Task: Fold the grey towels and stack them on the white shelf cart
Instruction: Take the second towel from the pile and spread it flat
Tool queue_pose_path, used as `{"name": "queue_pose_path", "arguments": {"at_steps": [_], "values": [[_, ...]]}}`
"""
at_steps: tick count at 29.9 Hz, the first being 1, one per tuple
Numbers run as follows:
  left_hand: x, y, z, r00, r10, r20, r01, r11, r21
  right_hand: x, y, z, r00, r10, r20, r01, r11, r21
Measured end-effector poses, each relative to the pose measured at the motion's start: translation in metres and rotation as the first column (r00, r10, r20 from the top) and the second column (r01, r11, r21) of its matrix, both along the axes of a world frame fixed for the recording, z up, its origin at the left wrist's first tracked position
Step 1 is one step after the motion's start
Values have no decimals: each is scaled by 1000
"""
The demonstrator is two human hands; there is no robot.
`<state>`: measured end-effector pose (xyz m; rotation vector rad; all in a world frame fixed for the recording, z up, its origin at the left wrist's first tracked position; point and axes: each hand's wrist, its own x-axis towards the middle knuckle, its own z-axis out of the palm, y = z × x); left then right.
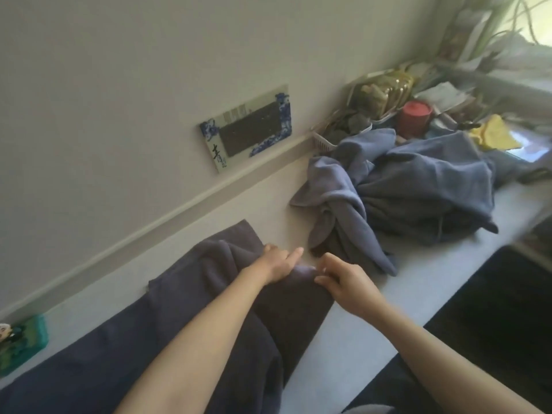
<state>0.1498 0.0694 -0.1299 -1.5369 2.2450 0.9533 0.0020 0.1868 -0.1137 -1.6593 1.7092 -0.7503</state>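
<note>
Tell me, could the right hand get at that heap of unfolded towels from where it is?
Probably yes. The right hand pinches the dark towel edge, and the heap of unfolded towels lies just beyond on the counter, with nothing between them.

I am stretching both bare forearms forward, side by side. My left hand [276, 264] is lying knuckles up, index finger pointing ahead. My right hand [343, 283] is curling its fingers, pinching downward.
</note>
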Motion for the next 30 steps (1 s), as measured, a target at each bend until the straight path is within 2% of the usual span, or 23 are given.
{"name": "queue_pose_path", "arguments": {"at_steps": [4,6,8,11,14,17,20,25,27,30], "values": [[15,-28,3,970,-118,211,127,992,-30,-19,5,0,990,-141,31,139,989,40],[25,-41,6,964,-106,243,127,989,-72,-26,4,8,980,-189,59,185,980,68],[31,-48,18,981,-69,184,94,987,-132,-32,0,18,974,-204,97,195,976,97],[30,-62,49,1000,10,-29,-19,947,-321,-40,-6,41,974,-138,182,109,981,161],[23,-87,99,975,15,-223,-115,888,-444,-45,-13,85,942,-39,332,10,996,90],[2,-105,165,933,-65,-353,-165,796,-583,-57,-24,140,884,-88,459,143,986,-88],[-35,-114,225,928,-125,-352,-162,716,-680,-86,-40,185,868,-171,467,286,940,-187],[-98,-127,252,933,-137,-331,-129,733,-668,-143,-60,228,807,-377,454,516,824,-233],[-127,-130,266,914,-156,-375,-152,725,-672,-167,-62,247,800,-431,417,567,769,-295],[-164,-131,298,823,-200,-532,-277,676,-682,-191,-60,279,765,-391,512,619,666,-416]]}}
